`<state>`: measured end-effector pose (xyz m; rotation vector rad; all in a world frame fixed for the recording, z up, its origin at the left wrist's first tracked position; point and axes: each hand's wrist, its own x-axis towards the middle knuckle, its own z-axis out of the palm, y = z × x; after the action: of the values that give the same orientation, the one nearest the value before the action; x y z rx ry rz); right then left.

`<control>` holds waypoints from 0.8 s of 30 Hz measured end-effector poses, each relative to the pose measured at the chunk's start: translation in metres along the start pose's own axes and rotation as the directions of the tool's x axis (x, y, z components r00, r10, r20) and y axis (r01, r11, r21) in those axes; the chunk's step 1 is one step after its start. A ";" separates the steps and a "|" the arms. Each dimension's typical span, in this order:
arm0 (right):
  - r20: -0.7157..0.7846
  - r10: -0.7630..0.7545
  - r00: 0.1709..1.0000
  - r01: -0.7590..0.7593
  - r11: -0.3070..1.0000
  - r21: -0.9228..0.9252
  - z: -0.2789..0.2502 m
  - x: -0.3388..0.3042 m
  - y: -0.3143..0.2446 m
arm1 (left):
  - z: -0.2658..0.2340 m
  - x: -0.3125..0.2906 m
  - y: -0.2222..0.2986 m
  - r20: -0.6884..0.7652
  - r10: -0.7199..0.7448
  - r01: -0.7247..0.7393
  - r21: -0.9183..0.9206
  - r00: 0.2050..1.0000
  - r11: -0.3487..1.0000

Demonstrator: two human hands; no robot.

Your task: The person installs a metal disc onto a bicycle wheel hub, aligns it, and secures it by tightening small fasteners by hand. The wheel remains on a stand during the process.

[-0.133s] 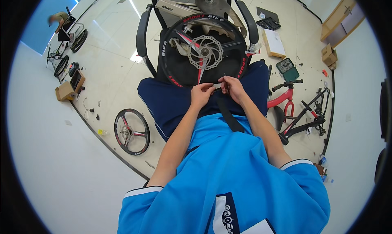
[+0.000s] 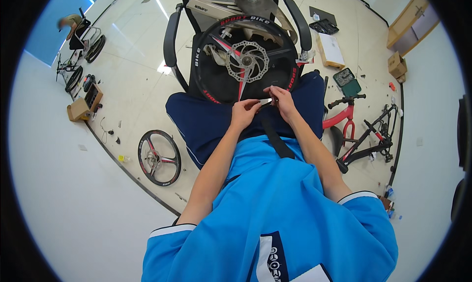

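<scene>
My left hand (image 2: 244,113) is closed in a pinch over my lap. It grips one end of a small whitish strip (image 2: 265,101); what the strip is cannot be made out. My right hand (image 2: 282,103) is closed at the strip's other end, though what its fingers hold is too small to name. Just beyond both hands, a black and red spoked bicycle wheel (image 2: 276,70) leans on the chair seat against my knees. A silver brake disc (image 2: 263,60) sits at the wheel's hub. A dark strap (image 2: 278,141) hangs over my lap.
Behind the wheel, a pale bicycle frame (image 2: 206,8) lies on an office chair (image 2: 170,38). Another wheel (image 2: 174,149) lies at left. On the right are a red bike frame (image 2: 339,117), a black frame (image 2: 361,149) and a green case (image 2: 350,88). One person (image 2: 73,22) sits far left.
My right hand has moved slightly away from me and its fingers have shifted. The whitish strip between the hands shows a little differently. My left hand has barely moved.
</scene>
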<state>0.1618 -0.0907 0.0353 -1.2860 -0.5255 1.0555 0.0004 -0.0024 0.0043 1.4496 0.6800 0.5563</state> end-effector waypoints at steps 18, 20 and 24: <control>-0.008 0.143 0.990 -0.142 0.986 0.085 0.000 -0.006 0.004 | 0.001 0.000 0.004 0.108 0.036 -0.039 0.023 0.993 0.999; -0.012 0.138 0.990 -0.137 0.988 0.072 -0.001 -0.003 0.001 | 0.001 -0.001 0.002 0.108 0.034 -0.038 0.037 0.994 0.999; -0.022 0.150 0.988 -0.148 0.987 0.066 0.000 -0.005 0.000 | 0.002 -0.001 0.001 0.110 0.033 -0.036 0.023 0.993 0.999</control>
<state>0.1593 -0.0955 0.0362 -1.2961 -0.3767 1.1685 0.0011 -0.0038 0.0053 1.5066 0.5782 0.4928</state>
